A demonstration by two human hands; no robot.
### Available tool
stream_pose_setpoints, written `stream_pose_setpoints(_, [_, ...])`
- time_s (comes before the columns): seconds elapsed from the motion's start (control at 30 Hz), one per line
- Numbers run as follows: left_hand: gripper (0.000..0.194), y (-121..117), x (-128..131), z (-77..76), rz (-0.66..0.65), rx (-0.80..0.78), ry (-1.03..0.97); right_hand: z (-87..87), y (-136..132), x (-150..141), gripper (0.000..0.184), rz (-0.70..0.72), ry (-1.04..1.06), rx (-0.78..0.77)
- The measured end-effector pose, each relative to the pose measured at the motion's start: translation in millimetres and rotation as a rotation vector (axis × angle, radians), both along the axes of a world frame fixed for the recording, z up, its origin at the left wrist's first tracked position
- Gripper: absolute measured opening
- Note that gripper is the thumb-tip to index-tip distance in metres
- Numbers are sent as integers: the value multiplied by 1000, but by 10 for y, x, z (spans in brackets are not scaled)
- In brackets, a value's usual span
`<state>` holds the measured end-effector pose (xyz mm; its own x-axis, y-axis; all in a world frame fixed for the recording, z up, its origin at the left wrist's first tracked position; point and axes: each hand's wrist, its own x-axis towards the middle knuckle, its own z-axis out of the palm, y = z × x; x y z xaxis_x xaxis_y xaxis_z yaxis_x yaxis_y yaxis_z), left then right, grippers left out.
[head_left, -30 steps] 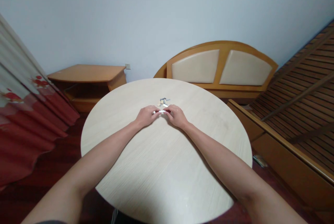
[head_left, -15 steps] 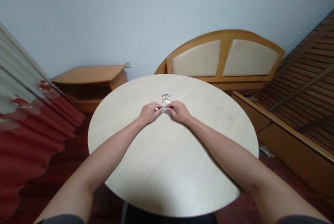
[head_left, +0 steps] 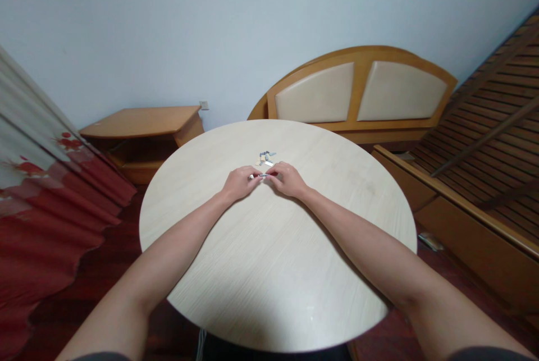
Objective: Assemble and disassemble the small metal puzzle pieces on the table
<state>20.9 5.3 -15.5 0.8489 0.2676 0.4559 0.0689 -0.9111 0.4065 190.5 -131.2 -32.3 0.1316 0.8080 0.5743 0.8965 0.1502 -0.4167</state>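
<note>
Near the middle of the round table, my left hand (head_left: 242,182) and my right hand (head_left: 288,178) meet at the fingertips. Between them is a small, thin grey-and-white piece (head_left: 264,175), pinched from both sides. Its exact kind is too small to make out. A white bit shows at the left hand's fingers. Just beyond my fingertips lies a little pile of small pieces (head_left: 263,158), grey, dark, tan and white. One white flat piece (head_left: 269,163) lies closest to my right hand.
The pale round wooden table (head_left: 269,271) fills the middle of the view. Behind it stand a low wooden cabinet (head_left: 143,120) and a bed headboard (head_left: 362,91). A red-and-white curtain (head_left: 46,226) hangs at left; a wooden bed frame (head_left: 471,215) and slats (head_left: 501,114) are at right.
The small piece between my fingertips has turned slightly and now looks thinner. My hands stay together in nearly the same place, while the whole view has shifted a little.
</note>
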Motion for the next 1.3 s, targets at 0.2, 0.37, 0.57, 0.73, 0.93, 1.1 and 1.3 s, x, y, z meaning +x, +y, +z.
stream_pose_setpoints(0.2, [22, -9, 4, -5, -10, -3, -23, -2, 3, 18, 12, -1, -18, 22])
stream_pose_setpoints(0.37, [22, -13, 6, 0, 1, 13, -14, -10, 9, 41, 9, 7, -55, 45])
stream_pose_setpoints(0.57, [21, -17, 10, 3, 4, 22, -4, -21, 15, 44, 7, 6, -53, 53])
stream_pose_setpoints(0.73, [20, -12, 13, -10, -27, 21, -34, -22, 6, 29, 7, -12, -25, 53])
stream_pose_setpoints(0.93, [18, -5, 8, -15, -43, 28, -56, -17, -12, 15, 10, -13, -24, 19])
stream_pose_setpoints(1.1, [15, -1, 3, -18, -45, 20, -70, -5, -18, 8, 10, 24, -49, 23])
stream_pose_setpoints(1.3, [13, 5, 5, -28, -44, 25, -67, -1, -6, 5, 11, 26, -56, 17])
